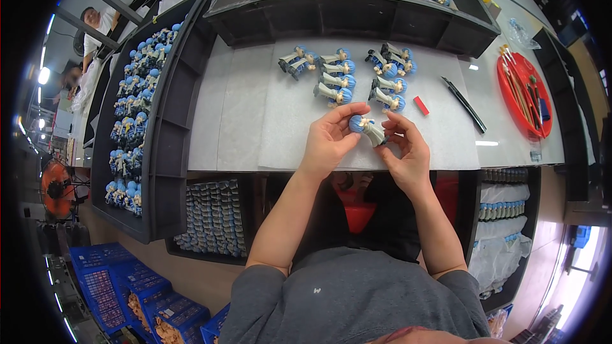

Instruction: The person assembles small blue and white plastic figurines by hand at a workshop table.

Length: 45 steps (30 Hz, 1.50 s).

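Observation:
Between my two hands is a small figurine (pixel 371 131) with blue hair and a pale grey-white robe, tilted with its head to the left. My left hand (pixel 332 139) pinches it at the head with thumb and fingers. At the foot end, my right hand (pixel 404 146) has its fingers closed round the dark base. Just beyond my hands, several like figurines (pixel 335 81) lie on white paper (pixel 248 108) in two loose groups. A small red block (pixel 421 106) rests to the right of them.
A black marker-like pen (pixel 464 104) lies on the right, near a red oval tray (pixel 510 92) of brushes. A black crate (pixel 167 146) of figurines stands at left; another black crate (pixel 344 18) spans the back. Blue baskets (pixel 95 261) sit low at left. People are visible far left.

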Each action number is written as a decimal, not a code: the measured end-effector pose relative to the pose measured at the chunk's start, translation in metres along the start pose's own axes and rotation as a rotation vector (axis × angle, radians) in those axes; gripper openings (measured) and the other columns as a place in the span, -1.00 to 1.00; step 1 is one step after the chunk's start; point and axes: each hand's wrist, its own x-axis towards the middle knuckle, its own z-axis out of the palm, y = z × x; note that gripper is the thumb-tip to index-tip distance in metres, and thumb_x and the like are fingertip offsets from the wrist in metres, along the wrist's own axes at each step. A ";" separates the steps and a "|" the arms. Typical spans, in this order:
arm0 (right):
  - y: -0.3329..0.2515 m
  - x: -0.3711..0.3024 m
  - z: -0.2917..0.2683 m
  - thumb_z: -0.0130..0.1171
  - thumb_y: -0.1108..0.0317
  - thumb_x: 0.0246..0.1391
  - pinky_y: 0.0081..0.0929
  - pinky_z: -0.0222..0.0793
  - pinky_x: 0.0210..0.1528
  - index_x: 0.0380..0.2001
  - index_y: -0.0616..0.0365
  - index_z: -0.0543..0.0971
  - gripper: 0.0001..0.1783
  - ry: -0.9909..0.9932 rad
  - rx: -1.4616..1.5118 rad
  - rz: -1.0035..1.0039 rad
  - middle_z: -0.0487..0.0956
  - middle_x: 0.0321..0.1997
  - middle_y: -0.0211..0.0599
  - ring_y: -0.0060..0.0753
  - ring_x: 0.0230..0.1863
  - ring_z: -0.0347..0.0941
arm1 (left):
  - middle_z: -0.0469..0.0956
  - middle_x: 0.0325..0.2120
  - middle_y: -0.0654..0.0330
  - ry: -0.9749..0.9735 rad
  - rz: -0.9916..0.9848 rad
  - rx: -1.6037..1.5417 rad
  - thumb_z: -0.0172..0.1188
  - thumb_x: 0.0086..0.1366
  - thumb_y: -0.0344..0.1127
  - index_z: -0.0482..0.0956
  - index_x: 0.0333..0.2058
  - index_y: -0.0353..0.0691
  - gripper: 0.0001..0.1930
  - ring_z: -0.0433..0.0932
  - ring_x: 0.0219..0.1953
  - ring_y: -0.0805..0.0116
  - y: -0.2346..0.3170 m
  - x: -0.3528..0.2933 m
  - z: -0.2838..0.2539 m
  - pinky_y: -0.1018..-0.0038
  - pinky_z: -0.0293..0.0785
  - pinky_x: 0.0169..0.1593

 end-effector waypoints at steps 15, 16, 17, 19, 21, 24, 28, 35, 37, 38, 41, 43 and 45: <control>-0.012 0.003 -0.010 0.03 0.72 -0.21 -0.49 0.36 -0.09 -0.07 0.27 0.40 -0.49 0.145 -0.204 -0.152 0.45 -0.17 -0.15 -0.34 -0.16 0.42 | 0.47 -0.18 0.18 0.012 0.037 0.249 0.20 0.03 -0.65 0.44 -0.14 -0.37 -0.64 0.45 -0.17 0.50 -0.012 -0.003 0.006 0.59 0.40 -0.06; -0.017 0.006 -0.016 0.04 0.70 -0.21 -0.47 0.36 -0.10 -0.09 0.28 0.41 -0.52 0.186 -0.352 -0.196 0.46 -0.18 -0.12 -0.30 -0.15 0.42 | 0.47 -0.20 0.19 0.020 0.070 0.321 0.21 0.02 -0.65 0.45 -0.17 -0.37 -0.66 0.45 -0.19 0.52 -0.014 -0.003 0.006 0.59 0.40 -0.07; -0.023 0.011 -0.025 0.09 0.67 -0.20 -0.41 0.34 -0.09 -0.11 0.29 0.42 -0.54 0.258 -0.428 -0.205 0.48 -0.18 -0.05 -0.24 -0.13 0.42 | 0.47 -0.20 0.19 0.008 0.068 0.315 0.21 0.02 -0.65 0.45 -0.17 -0.37 -0.66 0.45 -0.19 0.52 -0.014 -0.003 0.010 0.59 0.40 -0.07; -0.019 0.028 -0.040 0.15 0.57 -0.17 -0.36 0.33 -0.09 -0.14 0.31 0.44 -0.59 0.308 -0.703 -0.303 0.48 -0.17 -0.04 -0.15 -0.17 0.42 | 0.47 -0.21 0.17 0.006 0.101 0.424 0.22 0.00 -0.63 0.46 -0.21 -0.36 -0.68 0.45 -0.17 0.50 -0.011 -0.004 0.013 0.57 0.40 -0.05; -0.012 0.040 -0.053 0.17 0.54 -0.16 -0.35 0.32 -0.10 -0.17 0.31 0.46 -0.63 0.335 -0.837 -0.330 0.49 -0.19 -0.05 -0.11 -0.18 0.41 | 0.47 -0.20 0.15 0.012 0.125 0.436 0.22 0.00 -0.63 0.45 -0.23 -0.35 -0.70 0.45 -0.17 0.49 -0.013 -0.004 0.014 0.56 0.40 -0.05; -0.004 0.045 -0.058 0.19 0.49 -0.13 -0.41 0.34 -0.08 -0.22 0.27 0.51 -0.68 0.125 -0.994 -0.159 0.54 -0.27 -0.13 -0.17 -0.21 0.45 | 0.47 -0.19 0.11 0.038 0.147 0.430 0.23 -0.01 -0.62 0.44 -0.29 -0.34 -0.73 0.46 -0.16 0.47 -0.015 -0.004 0.013 0.55 0.39 -0.02; -0.008 0.034 -0.052 0.17 0.54 -0.12 -0.47 0.39 -0.18 -0.29 0.28 0.53 -0.77 0.170 -0.768 -0.059 0.57 -0.33 -0.19 -0.29 -0.27 0.51 | 0.46 -0.17 0.08 0.082 0.179 0.437 0.27 -0.03 -0.59 0.40 -0.37 -0.31 -0.75 0.46 -0.17 0.46 -0.016 -0.006 0.014 0.55 0.42 -0.08; -0.012 0.000 -0.047 0.19 0.53 -0.07 -0.60 0.38 -0.27 -0.26 0.25 0.53 -0.77 0.192 -0.259 0.048 0.55 -0.27 -0.29 -0.52 -0.31 0.49 | 0.48 -0.27 0.05 0.039 0.200 0.663 0.37 -0.11 -0.47 0.38 -0.40 -0.31 -0.67 0.52 -0.29 0.26 -0.009 -0.007 0.017 0.50 0.46 -0.28; -0.015 -0.005 -0.046 0.20 0.52 -0.05 -0.64 0.36 -0.29 -0.26 0.25 0.54 -0.78 0.172 -0.164 0.085 0.53 -0.27 -0.32 -0.55 -0.31 0.47 | 0.48 -0.29 0.05 -0.020 0.246 0.704 0.41 -0.15 -0.42 0.38 -0.40 -0.31 -0.63 0.50 -0.27 0.23 -0.005 -0.006 0.017 0.47 0.46 -0.29; -0.016 -0.006 -0.044 0.20 0.52 -0.05 -0.64 0.36 -0.29 -0.26 0.25 0.54 -0.78 0.172 -0.162 0.087 0.53 -0.27 -0.32 -0.55 -0.31 0.47 | 0.48 -0.29 0.05 -0.020 0.243 0.705 0.41 -0.15 -0.42 0.38 -0.40 -0.31 -0.63 0.50 -0.27 0.23 -0.004 -0.006 0.017 0.47 0.46 -0.29; -0.018 -0.007 -0.040 0.19 0.51 -0.03 -0.67 0.34 -0.28 -0.26 0.26 0.54 -0.79 0.176 -0.099 0.103 0.53 -0.27 -0.33 -0.59 -0.31 0.46 | 0.48 -0.29 0.06 -0.053 0.298 0.713 0.42 -0.18 -0.37 0.38 -0.41 -0.30 -0.61 0.49 -0.23 0.18 -0.005 -0.005 0.016 0.43 0.46 -0.26; -0.016 -0.007 -0.040 0.18 0.51 -0.02 -0.70 0.33 -0.28 -0.26 0.29 0.53 -0.80 0.177 -0.053 0.104 0.53 -0.28 -0.35 -0.63 -0.32 0.44 | 0.52 -0.29 0.05 -0.077 0.445 0.885 0.45 -0.20 -0.34 0.42 -0.41 -0.28 -0.60 0.51 -0.19 0.23 -0.006 -0.003 0.014 0.41 0.45 -0.18; -0.014 -0.008 -0.039 0.18 0.52 -0.01 -0.71 0.33 -0.28 -0.26 0.30 0.53 -0.80 0.183 -0.037 0.102 0.53 -0.28 -0.36 -0.64 -0.33 0.44 | 0.52 -0.28 0.05 -0.089 0.428 0.893 0.44 -0.19 -0.34 0.43 -0.40 -0.28 -0.60 0.50 -0.18 0.22 -0.008 -0.003 0.013 0.40 0.45 -0.18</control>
